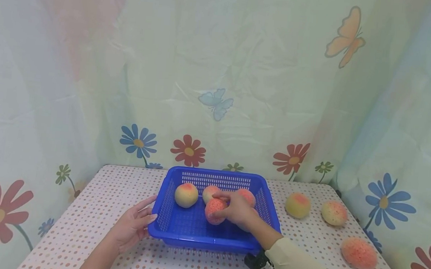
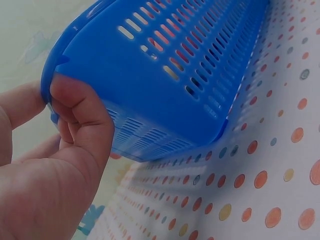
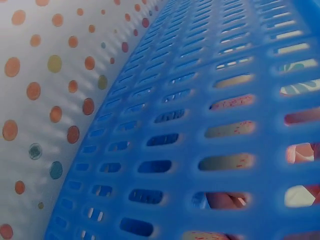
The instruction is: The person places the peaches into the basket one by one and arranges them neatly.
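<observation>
A blue plastic basket (image 1: 206, 239) with slotted walls sits on the table. My left hand (image 1: 132, 226) pinches its left rim; in the left wrist view the fingers (image 2: 82, 100) curl at the rim. Inside the basket, my right hand (image 1: 240, 210) holds a red-speckled peach (image 1: 214, 213) between thumb and fingers. Also in the basket are a yellow peach (image 1: 186, 196) at the left, a paler peach (image 1: 209, 192) behind the held one, and a pink peach (image 1: 247, 196) partly hidden by the right hand. The basket wall (image 3: 190, 120) mostly hides the right hand in the right wrist view.
Right of the basket lie a yellow-green peach (image 1: 297, 206), a pale speckled peach (image 1: 334, 213) and a larger red-speckled peach (image 1: 359, 254). The table (image 1: 106, 193) has a dotted cover. A flowered curtain (image 1: 244, 68) stands behind and along both sides.
</observation>
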`<action>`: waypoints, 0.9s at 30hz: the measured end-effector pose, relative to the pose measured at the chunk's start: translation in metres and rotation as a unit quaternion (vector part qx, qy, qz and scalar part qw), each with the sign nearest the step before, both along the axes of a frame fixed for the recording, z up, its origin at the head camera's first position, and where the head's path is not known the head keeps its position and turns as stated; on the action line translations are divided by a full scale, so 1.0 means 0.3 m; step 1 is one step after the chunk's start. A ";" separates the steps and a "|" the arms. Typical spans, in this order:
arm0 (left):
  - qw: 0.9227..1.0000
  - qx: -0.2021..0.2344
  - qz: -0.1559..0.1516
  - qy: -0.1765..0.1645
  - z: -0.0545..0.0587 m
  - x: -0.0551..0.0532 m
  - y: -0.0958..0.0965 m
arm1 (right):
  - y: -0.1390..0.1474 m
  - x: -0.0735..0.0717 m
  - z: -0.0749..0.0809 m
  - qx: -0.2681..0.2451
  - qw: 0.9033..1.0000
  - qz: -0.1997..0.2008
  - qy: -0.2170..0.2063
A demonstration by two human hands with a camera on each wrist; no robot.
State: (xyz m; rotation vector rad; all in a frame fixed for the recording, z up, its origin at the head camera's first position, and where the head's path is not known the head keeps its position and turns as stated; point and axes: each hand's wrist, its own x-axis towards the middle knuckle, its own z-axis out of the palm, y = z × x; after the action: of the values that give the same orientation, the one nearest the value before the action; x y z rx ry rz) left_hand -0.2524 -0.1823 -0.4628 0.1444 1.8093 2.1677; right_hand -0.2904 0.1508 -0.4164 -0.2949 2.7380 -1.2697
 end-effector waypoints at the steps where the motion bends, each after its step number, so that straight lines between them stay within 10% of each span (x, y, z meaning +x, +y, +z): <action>1: 1.000 0.001 0.000 0.000 0.001 0.001 0.000 | -0.001 0.000 -0.001 0.006 1.000 0.000 0.003; 27: 1.000 0.008 -0.005 -0.002 0.005 0.001 -0.002 | -0.021 -0.008 -0.030 0.072 0.997 0.000 0.018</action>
State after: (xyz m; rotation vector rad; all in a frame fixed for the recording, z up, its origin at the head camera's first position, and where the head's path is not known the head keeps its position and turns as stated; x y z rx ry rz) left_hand -0.2519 -0.1829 -0.4614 0.1536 1.7860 2.1747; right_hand -0.2929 0.1445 -0.4254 -0.3072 2.8416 -1.0711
